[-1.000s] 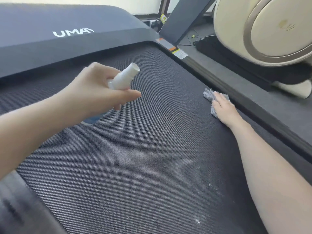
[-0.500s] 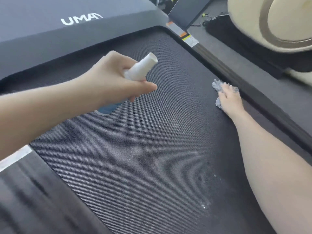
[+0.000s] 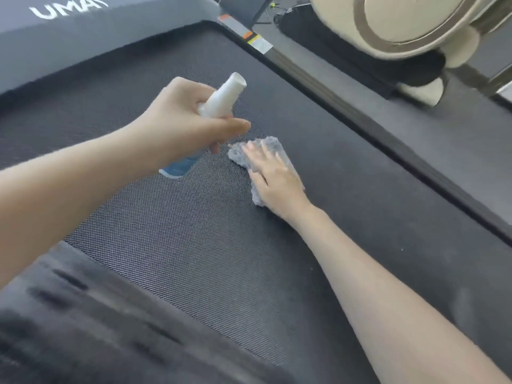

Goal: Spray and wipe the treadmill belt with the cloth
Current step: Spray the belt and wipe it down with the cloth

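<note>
Reading head view: white lettering point(image 3: 69, 11) "UMA" on grey cover point(image 3: 116, 34), upper left; last character unclear. Two stickers point(image 3: 259, 42) on side rail point(image 3: 388, 141), upper centre, print too small to read. One spray bottle point(image 3: 221, 101), white top, blue base, in left hand point(image 3: 188, 126), fingers curled round it, above belt point(image 3: 194, 259), centre. One grey cloth point(image 3: 273, 142) on belt under right hand point(image 3: 274, 178), fingers straight, pressing. One cream machine point(image 3: 401, 23), upper right.

cloth point(image 3: 270, 142) is laid on belt point(image 3: 194, 259), under right hand point(image 3: 277, 178); spray bottle point(image 3: 224, 95) is held in left hand point(image 3: 182, 120) just left of it. motor cover point(image 3: 97, 31) is located behind.
</note>
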